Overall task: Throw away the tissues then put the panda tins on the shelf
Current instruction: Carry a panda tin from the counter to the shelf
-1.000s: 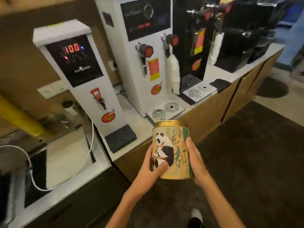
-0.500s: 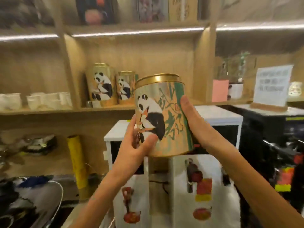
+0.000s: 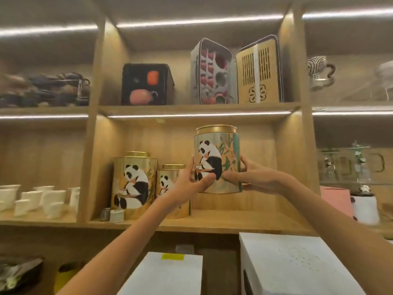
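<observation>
I hold a gold-lidded panda tin [image 3: 219, 154] upright between both hands, a little above the wooden shelf [image 3: 234, 222] in the middle compartment. My left hand [image 3: 191, 184] grips its lower left side, thumb across the front. My right hand [image 3: 253, 177] clasps its lower right side. Two more panda tins stand on the same shelf to the left: a large one [image 3: 133, 182] and a smaller one [image 3: 170, 184], partly hidden by my left hand. No tissues are in view.
Small white cups [image 3: 40, 199] fill the left compartment. A black box [image 3: 146, 84] and an open tea-set case [image 3: 236, 71] sit on the upper shelf. Glass pitchers [image 3: 348, 165] and a pink box [image 3: 336, 201] stand at right. White machine tops [image 3: 293, 262] lie below.
My view has swung up from the counter to the shelves. Both hands have carried the tin up and forward into the middle compartment, right of the two standing tins.
</observation>
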